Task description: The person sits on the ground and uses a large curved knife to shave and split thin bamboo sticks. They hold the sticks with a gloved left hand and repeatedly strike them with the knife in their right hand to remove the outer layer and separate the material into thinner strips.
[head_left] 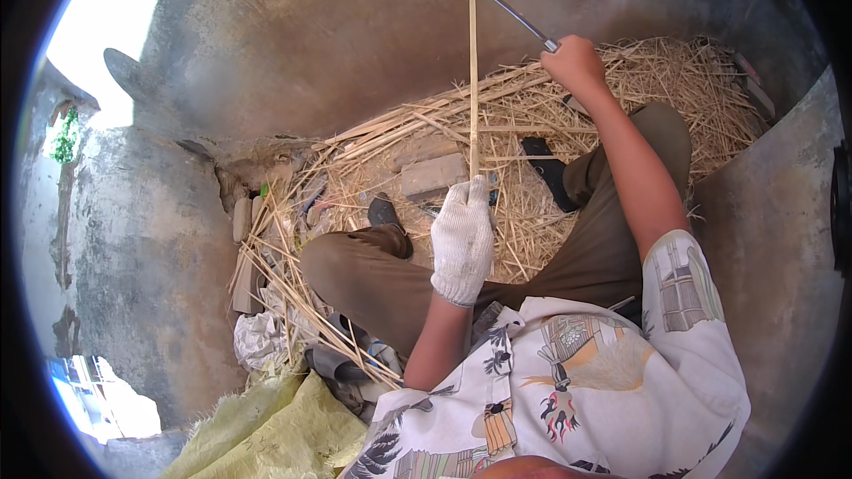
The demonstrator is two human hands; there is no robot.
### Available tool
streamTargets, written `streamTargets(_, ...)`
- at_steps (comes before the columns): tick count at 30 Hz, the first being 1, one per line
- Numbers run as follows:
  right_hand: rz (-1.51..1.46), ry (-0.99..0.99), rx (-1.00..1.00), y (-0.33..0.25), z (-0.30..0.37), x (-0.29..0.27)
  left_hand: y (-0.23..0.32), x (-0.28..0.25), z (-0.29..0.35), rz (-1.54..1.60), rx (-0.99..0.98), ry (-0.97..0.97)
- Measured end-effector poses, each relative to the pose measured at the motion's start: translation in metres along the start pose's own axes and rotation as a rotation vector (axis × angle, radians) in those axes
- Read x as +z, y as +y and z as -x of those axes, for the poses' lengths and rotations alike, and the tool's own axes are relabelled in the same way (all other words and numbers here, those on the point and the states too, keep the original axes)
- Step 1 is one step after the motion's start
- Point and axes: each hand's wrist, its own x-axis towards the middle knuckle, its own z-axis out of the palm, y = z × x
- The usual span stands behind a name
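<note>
My left hand [463, 235], in a white knitted glove, is closed round the lower end of a thin, pale bamboo strip [473, 80]. The strip stands straight out ahead of me. Bare and raised to the right, my right hand [575, 64] grips a long, slightly curved knife [506, 7] by its handle, which the fist hides. Its blade points to the far left, passing beyond the strip's tip; whether they touch I cannot tell. Below the strip lies a brick-like block [433, 175] among the shavings.
Loose bamboo shavings [657, 80] cover the floor around my feet. Longer strips [302, 302] lie at my left knee, near a crumpled white bag [259, 341] and a yellow-green woven sack [275, 426]. Stained walls [355, 44] stand close ahead and on both sides.
</note>
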Motion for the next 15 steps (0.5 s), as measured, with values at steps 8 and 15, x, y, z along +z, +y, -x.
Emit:
streamTargets(8, 0.152, 0.355, -0.353, -0.012, 0.039, -0.001, 0.004, -0.016, -0.012, 0.458, -0.151, 0.066)
streamTargets(15, 0.057, 0.55, -1.015, -0.023, 0.077, 0.016, -0.003, -0.025, -0.009, 0.963, -0.137, -0.042)
